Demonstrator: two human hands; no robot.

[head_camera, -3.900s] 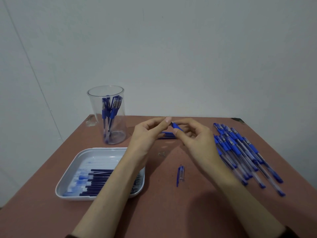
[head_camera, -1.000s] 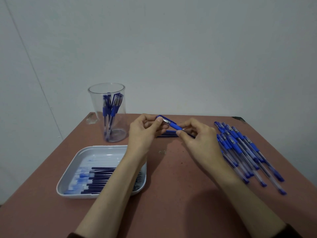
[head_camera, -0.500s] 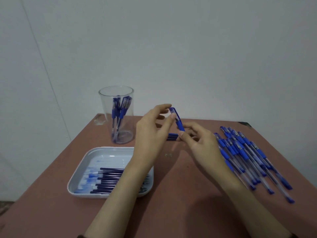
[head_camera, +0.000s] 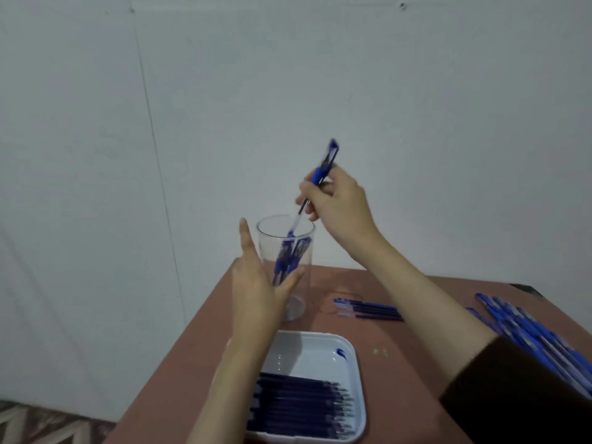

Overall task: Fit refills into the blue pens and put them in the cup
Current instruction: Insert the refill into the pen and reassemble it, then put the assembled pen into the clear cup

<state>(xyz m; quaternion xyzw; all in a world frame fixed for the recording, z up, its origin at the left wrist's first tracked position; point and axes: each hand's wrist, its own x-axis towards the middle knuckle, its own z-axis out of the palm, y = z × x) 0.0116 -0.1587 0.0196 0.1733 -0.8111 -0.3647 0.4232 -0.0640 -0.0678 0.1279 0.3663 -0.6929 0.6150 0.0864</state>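
**Pen goes into the cup**

The pen [head_camera: 322, 174] is pinched in the right hand's [head_camera: 339, 206] fingers, its lower end dipping into the cup [head_camera: 306, 283] just below them; half a second ago both hands held it over the surface [head_camera: 410, 363]; the left hand [head_camera: 256, 290], fingers straight, now steadies the cup; this pen looks finished; loose pens [head_camera: 528, 341] wait well right of the fingers.
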